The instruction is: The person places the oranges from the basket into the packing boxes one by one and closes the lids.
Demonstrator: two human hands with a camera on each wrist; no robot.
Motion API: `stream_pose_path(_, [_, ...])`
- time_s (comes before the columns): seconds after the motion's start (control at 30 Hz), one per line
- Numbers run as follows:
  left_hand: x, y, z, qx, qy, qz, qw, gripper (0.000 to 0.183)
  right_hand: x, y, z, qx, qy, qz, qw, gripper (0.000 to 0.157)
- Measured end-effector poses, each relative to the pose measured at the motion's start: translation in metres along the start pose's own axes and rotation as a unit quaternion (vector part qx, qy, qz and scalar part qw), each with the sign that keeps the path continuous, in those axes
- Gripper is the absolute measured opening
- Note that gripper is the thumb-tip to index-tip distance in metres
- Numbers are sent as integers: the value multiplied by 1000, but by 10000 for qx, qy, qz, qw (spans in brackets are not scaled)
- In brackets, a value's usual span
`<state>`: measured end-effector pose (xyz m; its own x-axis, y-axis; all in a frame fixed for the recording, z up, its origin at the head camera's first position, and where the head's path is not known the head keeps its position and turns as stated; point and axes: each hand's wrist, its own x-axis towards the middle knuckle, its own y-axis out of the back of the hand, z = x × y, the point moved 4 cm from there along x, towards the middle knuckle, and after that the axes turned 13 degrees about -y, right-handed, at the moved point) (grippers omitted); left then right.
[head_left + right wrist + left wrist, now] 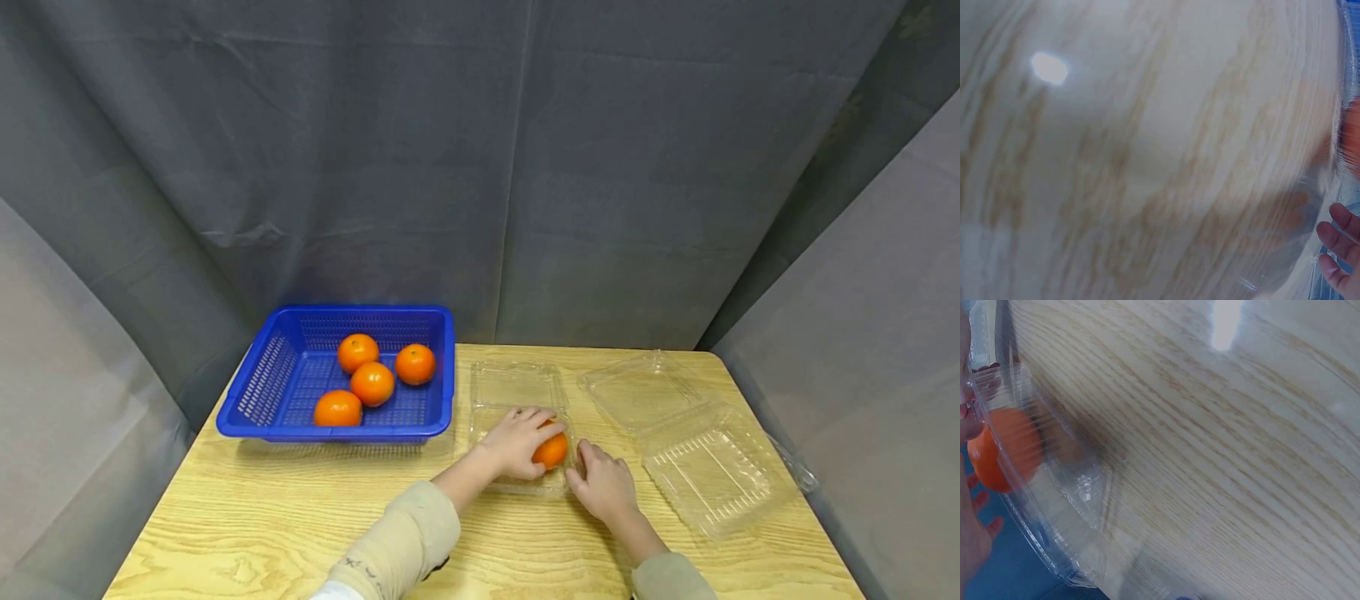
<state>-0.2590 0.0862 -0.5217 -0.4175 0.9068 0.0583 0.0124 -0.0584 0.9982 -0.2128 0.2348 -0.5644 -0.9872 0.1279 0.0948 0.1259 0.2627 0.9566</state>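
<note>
In the head view my left hand (516, 443) holds an orange (552, 452) inside a small clear plastic clamshell box (519, 385), whose lid lies folded back. Its fingers pass over the top of the fruit and the thumb is on the near side. The left wrist view shows the same orange (1007, 450) through the box's clear wall (1063, 506). My right hand (606, 485) is at the box's right side, fingers relaxed and holding nothing. In the right wrist view its fingertips (1333, 237) are close to the clear wall; whether they touch it I cannot tell.
A blue plastic basket (238, 425) on the left of the wooden table (247, 533) contains several oranges (372, 384). On the right lies a larger clear clamshell box (708, 475), open. Another clear plastic piece (797, 467) shows at the table's right edge. Grey curtains (390, 167) surround the table.
</note>
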Motion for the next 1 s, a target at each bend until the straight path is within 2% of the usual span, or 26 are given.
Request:
stream_pose_path(0.23, [-9,15,-1,430,-510,781,9947,50,-1,1,0,64,40,-34,10000,23])
stream_pose_path(0.4, [-16,27,-5,695,-579,1218,9884,43,-1,1,-1,70,35,-45,10000,23])
stream_pose_path(0.57, [-23,39,-11,755,-414,1541,9843,41,-1,1,-1,71,45,27,10000,22])
stream_pose_path(0.73, [-31,48,-22,1030,-140,1736,9793,40,-1,1,0,133,67,107,9998,22])
stream_pose_path(0.9, [-44,56,-36,1178,356,1722,9773,43,-1,1,0,189,84,107,9997,22])
stream_pose_path(1.0, [-53,60,-46,1096,692,1723,9765,44,-1,1,0,186,71,93,9998,22])
